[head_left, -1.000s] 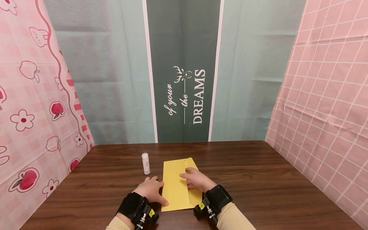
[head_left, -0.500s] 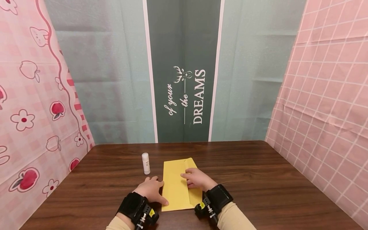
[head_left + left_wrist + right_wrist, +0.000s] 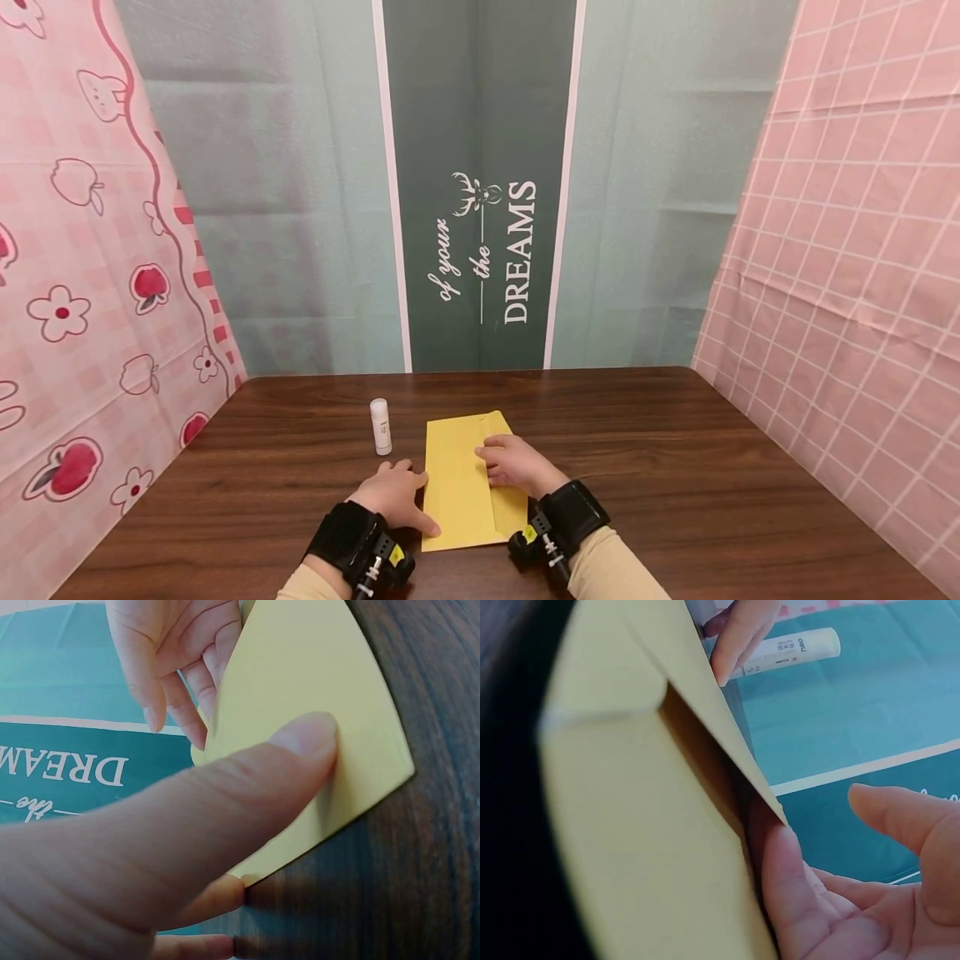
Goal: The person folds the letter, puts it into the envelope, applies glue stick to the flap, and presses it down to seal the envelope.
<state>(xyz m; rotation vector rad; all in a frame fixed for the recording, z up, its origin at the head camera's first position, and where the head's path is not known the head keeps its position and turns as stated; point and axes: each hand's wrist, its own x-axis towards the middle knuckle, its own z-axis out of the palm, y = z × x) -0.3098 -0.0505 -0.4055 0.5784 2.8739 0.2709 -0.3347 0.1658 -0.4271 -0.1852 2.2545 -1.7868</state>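
A yellow envelope [image 3: 454,492] lies lengthwise on the table, its opening and unfolded flap [image 3: 512,510] on the right. At its near left corner my left hand [image 3: 392,496] holds it down with the thumb [image 3: 292,750] on top, while the other fingers rest spread along the left edge. My right hand [image 3: 519,467] is at the opening. One of its fingers [image 3: 781,859] goes in under the lifted front panel in the right wrist view, the tip hidden inside; the thumb [image 3: 892,814] stands apart from the paper.
A white glue stick [image 3: 381,427] stands on the brown wooden table [image 3: 637,467], just beyond my left fingers. Behind the table hangs a green cloth [image 3: 637,208] with lettering, and pink cloths [image 3: 847,208] close in both sides.
My right hand has shifted slightly right and away from me along the envelope's opening. The left hand, the envelope and the glue stick stay where they were.
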